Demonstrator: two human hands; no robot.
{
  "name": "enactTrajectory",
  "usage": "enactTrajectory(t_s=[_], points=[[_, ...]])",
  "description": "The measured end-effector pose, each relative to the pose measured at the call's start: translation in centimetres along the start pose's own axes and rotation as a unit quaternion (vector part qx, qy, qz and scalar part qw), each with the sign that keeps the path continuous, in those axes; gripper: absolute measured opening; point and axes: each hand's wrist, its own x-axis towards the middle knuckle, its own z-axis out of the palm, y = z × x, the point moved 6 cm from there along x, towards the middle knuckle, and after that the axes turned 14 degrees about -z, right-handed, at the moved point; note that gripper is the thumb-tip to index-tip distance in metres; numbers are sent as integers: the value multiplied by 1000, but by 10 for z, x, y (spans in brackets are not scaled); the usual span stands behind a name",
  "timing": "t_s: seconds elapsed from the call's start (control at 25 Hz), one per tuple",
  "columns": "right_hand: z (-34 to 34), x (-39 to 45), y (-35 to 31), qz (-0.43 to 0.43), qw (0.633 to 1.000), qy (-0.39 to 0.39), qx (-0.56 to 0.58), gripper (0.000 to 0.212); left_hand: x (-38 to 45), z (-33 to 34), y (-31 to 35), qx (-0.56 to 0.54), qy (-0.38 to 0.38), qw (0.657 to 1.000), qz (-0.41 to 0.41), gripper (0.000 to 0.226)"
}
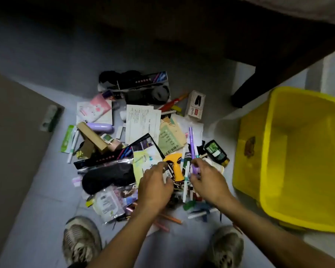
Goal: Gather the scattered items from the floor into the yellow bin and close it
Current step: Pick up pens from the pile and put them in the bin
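A heap of scattered items covers the grey floor: papers (143, 120), a black pouch (108, 176), a purple bottle (102, 127), a small white box (195, 105) and several pens. The yellow bin (298, 157) stands to the right, with its lid off and almost nothing inside. My right hand (207, 180) is closed around a purple pen (191, 144) and other pens near the heap's front. My left hand (155, 186) grips small items beside a yellow tool (175, 165); what exactly it holds is hidden by the fingers.
A dark wooden furniture leg (259, 84) stands behind the bin. My two shoes (81, 240) (226, 246) flank the near edge of the heap. A dark mat (14, 132) lies at the left. Orange pens (168, 219) lie close to my feet.
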Motion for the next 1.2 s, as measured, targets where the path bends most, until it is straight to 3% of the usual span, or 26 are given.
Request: enactTrajectory(t_s=[0.12,0.28,0.36,0.44,0.52,0.6,0.68,0.8,0.88,1.04,1.2], points=[[2,27,47,27,991,125,-42,30,35,40,22,22,47,997,65,34],[29,44,76,53,990,96,-91,25,66,78,41,130,93,986,49,33],[32,49,80,44,987,107,-115,21,71,83,44,132,103,985,48,30],[28,52,81,46,984,132,-114,18,73,83,45,74,95,991,54,27],[27,49,77,48,983,140,-108,18,67,76,41,-52,76,995,44,26],[21,42,71,43,986,150,-55,17,59,67,38,-204,51,977,27,25],[15,30,65,24,979,199,24,12,46,62,29,-253,43,966,16,24],[18,-1,66,39,944,272,181,9,26,82,4,-80,30,996,-14,20],[38,-20,69,54,936,247,247,10,13,99,-4,34,22,999,-9,24],[85,-44,88,128,977,121,121,7,8,121,8,158,32,985,68,32],[100,-37,90,109,985,108,83,14,5,128,-2,156,7,986,58,47]])
